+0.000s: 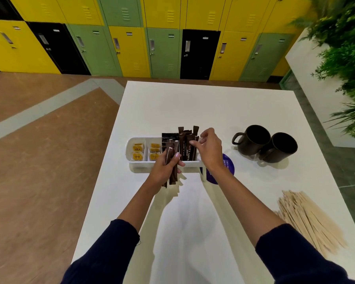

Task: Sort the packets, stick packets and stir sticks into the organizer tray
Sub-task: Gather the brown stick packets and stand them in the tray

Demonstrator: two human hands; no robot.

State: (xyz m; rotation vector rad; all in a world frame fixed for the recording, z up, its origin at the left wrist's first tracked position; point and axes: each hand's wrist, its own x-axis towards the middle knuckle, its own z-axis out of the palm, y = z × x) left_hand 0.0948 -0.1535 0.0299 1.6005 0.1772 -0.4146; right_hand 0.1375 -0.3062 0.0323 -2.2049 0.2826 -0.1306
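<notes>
left hand (164, 170) is gripping a bundle of brown stick packets (172, 158) at the organizer tray (140, 164) near wall | right hand (211, 149) is pinching an upright stick packet (190, 150) standing in the tray's right section | stir sticks (307, 219) are lying heaped well apart, rightward

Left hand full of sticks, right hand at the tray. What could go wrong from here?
The bundle of slim brown stick packets fans out of the left hand; one may slip onto the white table.
The upright brown stick packets in the white plastic organizer tray lean unevenly; the right hand could topple them.
The pale wooden stir sticks, piled near the table edge, could get swept off.
</notes>
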